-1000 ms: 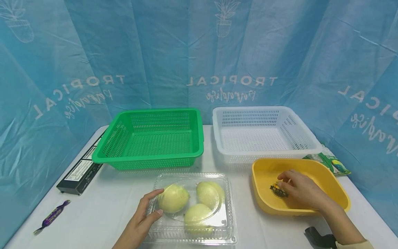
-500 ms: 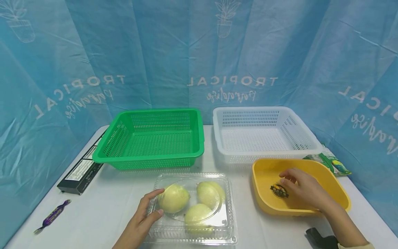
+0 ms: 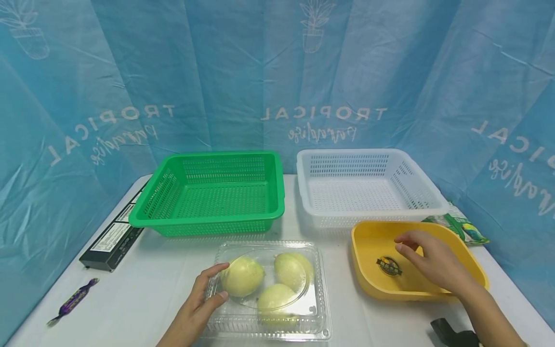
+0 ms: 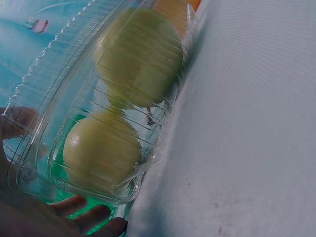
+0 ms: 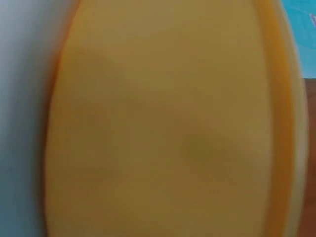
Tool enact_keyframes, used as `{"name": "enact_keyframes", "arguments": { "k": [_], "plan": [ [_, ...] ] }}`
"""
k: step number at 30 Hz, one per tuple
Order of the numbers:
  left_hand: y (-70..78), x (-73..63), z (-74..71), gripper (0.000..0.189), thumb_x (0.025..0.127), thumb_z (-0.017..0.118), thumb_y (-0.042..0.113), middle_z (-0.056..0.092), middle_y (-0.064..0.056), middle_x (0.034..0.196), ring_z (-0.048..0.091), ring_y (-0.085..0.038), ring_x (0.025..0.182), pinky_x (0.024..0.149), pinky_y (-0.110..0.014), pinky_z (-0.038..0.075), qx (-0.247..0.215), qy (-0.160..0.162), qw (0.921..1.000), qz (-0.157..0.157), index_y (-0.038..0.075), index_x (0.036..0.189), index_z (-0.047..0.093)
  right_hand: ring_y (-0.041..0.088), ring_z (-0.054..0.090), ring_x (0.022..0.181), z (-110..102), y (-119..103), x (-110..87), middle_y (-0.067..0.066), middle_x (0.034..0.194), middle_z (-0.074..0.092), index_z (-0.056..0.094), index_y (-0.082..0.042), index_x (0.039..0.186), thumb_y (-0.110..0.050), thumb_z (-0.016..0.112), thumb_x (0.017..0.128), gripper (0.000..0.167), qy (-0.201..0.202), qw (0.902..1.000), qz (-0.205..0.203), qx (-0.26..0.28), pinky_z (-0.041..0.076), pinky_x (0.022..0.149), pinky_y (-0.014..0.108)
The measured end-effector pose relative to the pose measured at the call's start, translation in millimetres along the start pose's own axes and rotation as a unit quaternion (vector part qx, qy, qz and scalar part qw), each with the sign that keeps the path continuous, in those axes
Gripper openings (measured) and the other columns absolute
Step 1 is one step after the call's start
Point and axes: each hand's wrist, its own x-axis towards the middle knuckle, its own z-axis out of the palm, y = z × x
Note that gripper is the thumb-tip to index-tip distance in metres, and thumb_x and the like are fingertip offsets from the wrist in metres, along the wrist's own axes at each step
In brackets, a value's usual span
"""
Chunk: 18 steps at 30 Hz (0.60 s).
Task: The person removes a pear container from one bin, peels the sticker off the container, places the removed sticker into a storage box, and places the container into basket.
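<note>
A clear plastic clamshell box, its lid down, holds several pale yellow-green round fruits. My left hand rests at its left side, index fingertip and thumb tip on the lid's edge. From the left wrist, other fingers of that hand extend straight beside the box's end, and fruit shows through the plastic. My right hand is inside a yellow basin, fingers loosely bent, with a gap between thumb and index. A round dark emblem lies on the basin floor left of the thumb.
Behind stand a green basket and a white basket. A black box with white labels and a purple wrapped candy lie at left. A green packet lies behind the basin; a blue curtain closes the back.
My right hand has shifted slightly right within the basin, away from the round emblem, and more of the emblem shows. My left hand and the clamshell box have stayed put.
</note>
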Motion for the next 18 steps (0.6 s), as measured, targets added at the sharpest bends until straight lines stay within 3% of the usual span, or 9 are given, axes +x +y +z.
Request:
{"name": "enact_keyframes", "arguments": {
  "k": [12, 18],
  "plan": [
    [-1.9, -0.1, 0.5, 0.049, 0.096, 0.05, 0.026, 0.026, -0.01, 0.151, 0.005, -0.042, 0.144, 0.1, -0.078, 0.007, -0.001, 0.002, 1.0, 0.003, 0.02, 0.141, 0.033, 0.008, 0.057, 0.081, -10.5, -11.9, -4.8, -0.004, 0.092, 0.068, 0.067, -0.016, 0.103, -0.031, 0.061, 0.092, 0.02, 0.065, 0.9971, -0.039, -0.008, 0.048, 0.065, 0.024],
    [-1.6, 0.3, 0.3, 0.047, 0.096, 0.051, 0.025, 0.026, -0.011, 0.151, 0.005, -0.043, 0.144, 0.1, -0.078, 0.006, -0.004, 0.002, 1.0, 0.004, 0.021, 0.14, 0.034, 0.018, 0.059, 0.085, -14.6, -14.7, -4.0, 0.0, 0.093, 0.068, 0.068, -0.015, 0.101, -0.026, 0.062, 0.091, 0.015, 0.112, 0.9925, -0.049, -0.008, 0.048, 0.067, 0.022]
  ]
}}
